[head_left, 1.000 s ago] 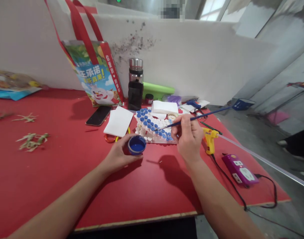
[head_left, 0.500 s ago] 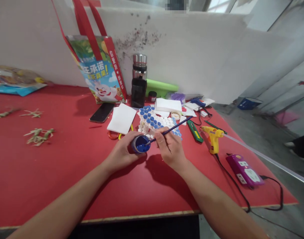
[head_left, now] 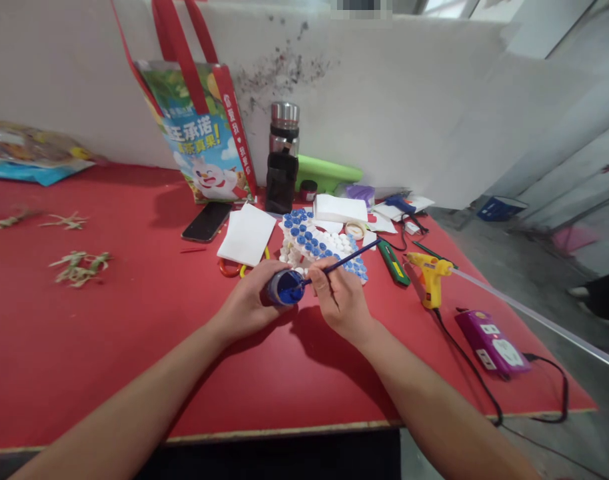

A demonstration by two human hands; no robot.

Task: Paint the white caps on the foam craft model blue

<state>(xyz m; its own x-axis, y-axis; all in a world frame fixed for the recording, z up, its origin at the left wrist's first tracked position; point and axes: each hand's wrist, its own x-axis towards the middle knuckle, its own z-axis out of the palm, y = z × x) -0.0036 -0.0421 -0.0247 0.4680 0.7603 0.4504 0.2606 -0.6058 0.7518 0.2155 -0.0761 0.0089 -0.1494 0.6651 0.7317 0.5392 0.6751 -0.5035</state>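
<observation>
A red worktop (head_left: 134, 373) spreads beneath the left grip (head_left: 247, 297) and the right grip (head_left: 339, 297). The printed shopping bag (head_left: 204, 160) with red handles stands upright beyond the left grip and off to its left. A dark bottle (head_left: 279, 183) with a silver lid stands beyond the left grip too, to the right of the bag. Just beyond both grips, partly hidden by the right one and nearest to it, lies a panel (head_left: 315, 248) covered with rounds, some blue and others white. The purple power strip (head_left: 494, 347) rests well to the right of the right grip. A yellow glue gun (head_left: 431, 277) stands between that strip and the right grip, slightly farther away from the person than the strip. White papers (head_left: 247, 233) lie just beyond the left grip, with a black phone (head_left: 207, 221) to their left. A knot of straw-like strips (head_left: 82, 268) lies well to the left of the left grip. The green cutter (head_left: 393, 262) is to the right of the right grip and a little beyond it. The left grip wraps around a small jar (head_left: 273, 288) of blue paint, its mouth tilted toward the right grip. The right grip pinches a slim blue brush (head_left: 354, 255) between thumb and fingers; its bristle end reaches into the jar's mouth, while the handle slants up to the right.
</observation>
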